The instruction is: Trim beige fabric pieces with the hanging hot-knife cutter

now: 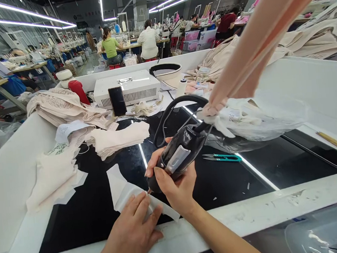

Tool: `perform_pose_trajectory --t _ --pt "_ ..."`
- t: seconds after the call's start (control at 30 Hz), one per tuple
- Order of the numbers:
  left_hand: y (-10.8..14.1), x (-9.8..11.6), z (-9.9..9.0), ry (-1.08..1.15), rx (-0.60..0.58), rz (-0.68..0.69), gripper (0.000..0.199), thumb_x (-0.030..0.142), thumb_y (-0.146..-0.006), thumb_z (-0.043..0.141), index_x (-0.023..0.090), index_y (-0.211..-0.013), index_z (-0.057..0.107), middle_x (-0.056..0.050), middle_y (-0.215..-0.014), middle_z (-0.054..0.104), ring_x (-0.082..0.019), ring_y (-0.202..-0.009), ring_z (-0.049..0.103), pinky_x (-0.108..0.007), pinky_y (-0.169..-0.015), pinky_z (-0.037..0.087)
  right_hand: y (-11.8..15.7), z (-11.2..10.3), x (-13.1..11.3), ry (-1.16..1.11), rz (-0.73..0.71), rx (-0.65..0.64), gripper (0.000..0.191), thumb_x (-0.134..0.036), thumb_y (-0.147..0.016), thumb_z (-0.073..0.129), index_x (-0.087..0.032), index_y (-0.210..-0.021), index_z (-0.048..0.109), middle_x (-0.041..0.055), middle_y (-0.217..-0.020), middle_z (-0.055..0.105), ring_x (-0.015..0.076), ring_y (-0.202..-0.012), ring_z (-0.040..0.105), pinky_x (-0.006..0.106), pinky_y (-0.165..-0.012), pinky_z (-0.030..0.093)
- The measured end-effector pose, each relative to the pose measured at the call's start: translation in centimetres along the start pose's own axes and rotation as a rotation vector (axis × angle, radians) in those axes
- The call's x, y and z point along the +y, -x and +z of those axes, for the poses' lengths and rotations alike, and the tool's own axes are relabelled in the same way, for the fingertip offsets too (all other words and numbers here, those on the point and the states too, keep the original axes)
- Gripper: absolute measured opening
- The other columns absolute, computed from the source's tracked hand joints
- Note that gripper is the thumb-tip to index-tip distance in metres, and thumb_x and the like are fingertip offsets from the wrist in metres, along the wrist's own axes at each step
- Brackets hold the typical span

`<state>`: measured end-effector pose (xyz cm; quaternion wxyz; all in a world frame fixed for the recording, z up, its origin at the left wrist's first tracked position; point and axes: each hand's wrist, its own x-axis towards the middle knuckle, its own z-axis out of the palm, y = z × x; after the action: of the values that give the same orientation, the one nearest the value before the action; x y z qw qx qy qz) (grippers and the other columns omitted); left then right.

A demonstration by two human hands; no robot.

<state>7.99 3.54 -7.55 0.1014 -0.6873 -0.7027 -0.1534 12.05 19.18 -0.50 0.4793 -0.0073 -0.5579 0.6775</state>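
My right hand [177,182] is wrapped around a black corded hand tool [179,153] with a silver lever along its side. Its tip points down and left, meeting or just above a pale cut fabric piece [120,187] on the black glass surface; I cannot tell whether it touches. A peach fabric strip [245,33], tied at the tool's cord end, stretches up to the right. Fingers extended, my left hand [136,227] presses the fabric piece flat beside the tip. Part of the piece is hidden beneath my hands. Teal thread snips [222,158] lie to the right.
Stacked pale fabric pieces [119,138] and loose pieces [53,172] lie left. Behind stand a phone [117,101], a vented white box [126,87] and a round container [166,73]. A plastic bag [253,123] sits right. White walls [308,78] edge the table; people work beyond.
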Motion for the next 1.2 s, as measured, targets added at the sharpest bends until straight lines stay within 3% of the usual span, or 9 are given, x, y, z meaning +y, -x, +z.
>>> perform_pose_trajectory --t 0.17,0.27,0.37,0.57,0.7,0.87,1.0,1.1,1.2 --pt "-0.8 -0.3 -1.6 0.119 -0.050 -0.054 0.051 0.044 -0.095 0.069 0.016 -0.136 0.055 -0.015 -0.126 0.066 -0.030 -0.115 0.067 -0.041 -0.092 0.063 -0.1 -0.3 0.1 -0.012 -0.015 -0.013 0.035 -0.008 -0.082 0.068 -0.028 -0.106 0.051 -0.0058 -0.079 0.067 0.0092 -0.057 0.063 0.021 -0.054 0.057" --pt "-1.2 -1.1 -1.9 0.153 -0.039 -0.093 0.032 0.028 -0.101 0.059 0.015 -0.130 0.057 -0.011 -0.125 0.068 -0.022 -0.114 0.067 -0.032 -0.096 0.061 -0.4 -0.6 0.4 -0.007 -0.022 -0.017 0.035 -0.009 -0.082 0.070 -0.028 -0.107 0.053 -0.0049 -0.079 0.068 0.0099 -0.057 0.064 0.023 -0.055 0.058" --pt "-1.1 -2.1 -1.8 0.135 -0.002 -0.085 0.022 0.012 -0.100 0.053 0.015 -0.120 0.060 -0.008 -0.121 0.069 -0.020 -0.114 0.067 -0.031 -0.102 0.057 -1.0 -1.0 0.6 0.007 -0.020 -0.013 0.032 -0.013 -0.083 0.072 -0.027 -0.106 0.055 -0.0043 -0.079 0.069 0.0105 -0.056 0.064 0.023 -0.053 0.057" --pt "-0.4 -2.5 -1.7 -0.050 -0.014 -0.096 0.045 -0.009 -0.088 0.046 0.015 -0.124 0.059 -0.008 -0.119 0.069 -0.022 -0.107 0.067 -0.033 -0.093 0.061 -1.8 -2.2 -0.8 0.014 -0.028 0.017 0.034 -0.021 -0.084 0.075 -0.029 -0.112 0.057 -0.0047 -0.079 0.068 0.0114 -0.056 0.063 0.025 -0.054 0.055" --pt "-0.9 -1.3 -1.6 -0.194 -0.106 -0.230 0.045 -0.005 -0.089 0.050 0.012 -0.131 0.057 -0.009 -0.107 0.068 -0.022 -0.085 0.067 -0.038 -0.075 0.063 -1.3 -3.3 -2.2 -0.018 0.008 0.012 0.044 -0.028 -0.086 0.077 -0.030 -0.123 0.055 -0.0040 -0.082 0.067 0.0121 -0.058 0.063 0.027 -0.055 0.055" --pt "-1.8 -0.4 -2.2 -0.273 -0.184 -0.207 0.029 0.011 -0.097 0.055 0.008 -0.126 0.061 -0.005 -0.087 0.062 -0.021 -0.073 0.063 -0.035 -0.065 0.060 0.0 -4.2 -3.2 -0.041 0.016 0.006 0.042 -0.030 -0.087 0.079 -0.029 -0.123 0.057 -0.0035 -0.083 0.067 0.0123 -0.059 0.064 0.027 -0.055 0.056" --pt "-1.9 -0.6 -3.0 -0.286 -0.086 -0.177 0.027 0.005 -0.098 0.045 0.008 -0.118 0.062 -0.005 -0.085 0.060 -0.021 -0.069 0.060 -0.036 -0.059 0.056 0.6 -4.4 -3.1 -0.067 -0.008 0.002 0.044 -0.030 -0.087 0.078 -0.029 -0.126 0.055 -0.0031 -0.084 0.067 0.0119 -0.060 0.064 0.027 -0.055 0.056" --pt "-2.0 -0.3 -3.2 -0.169 -0.018 -0.112 0.032 -0.003 -0.095 0.039 0.010 -0.114 0.061 -0.009 -0.095 0.064 -0.022 -0.082 0.064 -0.037 -0.067 0.058 0.7 -4.4 -2.8 -0.061 -0.015 0.017 0.045 -0.031 -0.087 0.078 -0.029 -0.126 0.055 -0.0031 -0.083 0.067 0.0120 -0.060 0.063 0.027 -0.055 0.056" --pt "-2.6 0.3 -3.0 -0.030 0.017 -0.004 0.028 0.002 -0.100 0.037 0.011 -0.111 0.061 -0.010 -0.101 0.066 -0.022 -0.091 0.065 -0.036 -0.077 0.060 0.7 -4.3 -2.6 -0.049 -0.013 0.032 0.047 -0.032 -0.087 0.078 -0.028 -0.126 0.053 -0.0032 -0.082 0.066 0.0127 -0.060 0.063 0.028 -0.055 0.056"
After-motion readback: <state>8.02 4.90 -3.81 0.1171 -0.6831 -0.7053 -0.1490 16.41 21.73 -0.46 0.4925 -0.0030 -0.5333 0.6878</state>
